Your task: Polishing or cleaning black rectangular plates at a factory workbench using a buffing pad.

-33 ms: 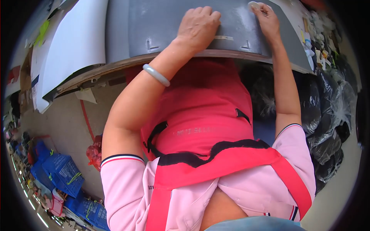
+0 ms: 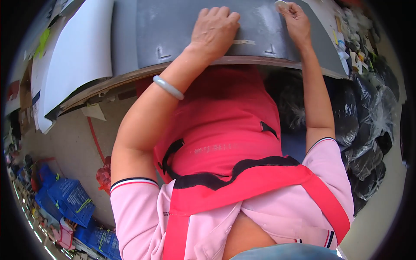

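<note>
A dark grey sheet lies on the worktable, with pale L-shaped marks near its front edge and a whitish smudge farther back. My left hand rests on it, knuckles up and fingers curled under; what they hold, if anything, is hidden. Farther right, my right hand pinches a small white disc, like tailor's chalk, between thumb and fingers. A small pale strip lies on the sheet, just right of my left hand.
A large white sheet curls over the table's left front edge. Black plastic bags are heaped on the right. Blue crates stand on the floor at lower left. Loose scraps and clear plastic crowd the right end.
The whole view has shifted slightly, so the table appears a little farther left. My left hand stays put on the sheet; my right hand with the white disc has edged slightly right.
</note>
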A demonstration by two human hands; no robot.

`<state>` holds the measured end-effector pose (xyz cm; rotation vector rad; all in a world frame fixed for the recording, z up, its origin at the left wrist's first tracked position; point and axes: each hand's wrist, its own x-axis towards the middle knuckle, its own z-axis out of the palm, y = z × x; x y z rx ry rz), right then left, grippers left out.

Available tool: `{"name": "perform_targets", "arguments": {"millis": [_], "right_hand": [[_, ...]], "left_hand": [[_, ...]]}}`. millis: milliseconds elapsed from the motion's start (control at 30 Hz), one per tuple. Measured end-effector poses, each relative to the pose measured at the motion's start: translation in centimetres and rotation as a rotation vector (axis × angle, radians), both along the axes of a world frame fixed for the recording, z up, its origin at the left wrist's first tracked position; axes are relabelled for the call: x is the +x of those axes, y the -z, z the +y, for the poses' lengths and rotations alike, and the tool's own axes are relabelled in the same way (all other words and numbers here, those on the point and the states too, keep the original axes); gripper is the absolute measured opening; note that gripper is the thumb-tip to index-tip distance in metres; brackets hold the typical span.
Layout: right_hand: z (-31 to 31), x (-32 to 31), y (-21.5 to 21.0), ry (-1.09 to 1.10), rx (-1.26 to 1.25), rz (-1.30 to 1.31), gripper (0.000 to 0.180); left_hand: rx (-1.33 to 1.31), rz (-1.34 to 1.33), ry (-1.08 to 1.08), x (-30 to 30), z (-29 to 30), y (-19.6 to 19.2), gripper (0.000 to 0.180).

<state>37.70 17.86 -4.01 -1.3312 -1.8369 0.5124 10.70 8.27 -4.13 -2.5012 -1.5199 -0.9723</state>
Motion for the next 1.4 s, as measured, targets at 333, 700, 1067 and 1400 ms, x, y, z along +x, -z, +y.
{"name": "perform_targets", "arguments": {"millis": [333, 700, 1067, 1400], "right_hand": [[-11.6, -1.2, -5.1, -0.192, -0.309, -0.195, 0.017], [-11.6, -2.1, -5.2, -0.405, -0.011, -0.528, 0.017], [-11.8, -2.4, -4.2, -0.064, -0.344, -0.145, 0.023], [-7.6, -1.3, -5.7, -0.133, -0.395, -0.12, 0.023]], "left_hand": [[-0.211, 0.04, -0.094, 0.7, -0.9, -2.2, 0.029], [-0.242, 0.029, -0.091, 0.7, -1.0, -2.1, 0.028], [-0.214, 0.026, -0.096, 0.6, -1.0, -2.0, 0.029], [0.084, 0.077, -0.102, 0.3, -0.1, 0.7, 0.029]]}}
